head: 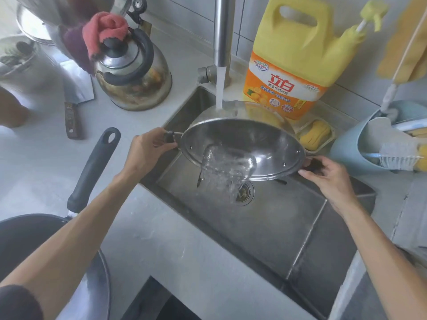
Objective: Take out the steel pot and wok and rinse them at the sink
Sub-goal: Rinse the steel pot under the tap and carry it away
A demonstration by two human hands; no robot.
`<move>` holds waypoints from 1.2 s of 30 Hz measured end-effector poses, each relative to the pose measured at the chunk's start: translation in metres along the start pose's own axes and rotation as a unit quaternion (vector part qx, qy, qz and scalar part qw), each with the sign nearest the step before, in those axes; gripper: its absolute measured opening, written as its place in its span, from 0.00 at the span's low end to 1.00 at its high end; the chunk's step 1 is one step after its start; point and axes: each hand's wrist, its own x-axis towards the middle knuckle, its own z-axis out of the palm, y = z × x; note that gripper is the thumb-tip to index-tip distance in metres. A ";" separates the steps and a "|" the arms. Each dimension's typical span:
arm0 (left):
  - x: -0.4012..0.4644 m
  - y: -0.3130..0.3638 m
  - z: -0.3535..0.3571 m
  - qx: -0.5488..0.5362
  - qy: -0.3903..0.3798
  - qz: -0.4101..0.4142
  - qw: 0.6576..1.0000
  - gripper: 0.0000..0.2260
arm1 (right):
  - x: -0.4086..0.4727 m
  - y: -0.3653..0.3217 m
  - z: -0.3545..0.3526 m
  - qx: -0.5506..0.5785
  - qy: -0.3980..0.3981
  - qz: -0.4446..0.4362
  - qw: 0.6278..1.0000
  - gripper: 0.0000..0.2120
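Now both hands (147, 151) (328, 175) clench the tilted steel pot (242, 148), seemingly spilling water (221, 174).

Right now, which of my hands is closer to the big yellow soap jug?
Right. Your right hand grips the steel pot's right handle, just below and in front of the yellow jug. Your left hand holds the opposite handle, across the pot from the jug.

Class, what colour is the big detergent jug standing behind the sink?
Yellow, with an orange label; the jug shows best in the head view.
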 end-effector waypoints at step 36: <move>-0.018 -0.004 0.002 -0.244 -0.052 -0.079 0.965 0.08 | -0.005 0.018 0.021 0.002 0.004 -0.017 1.000 0.30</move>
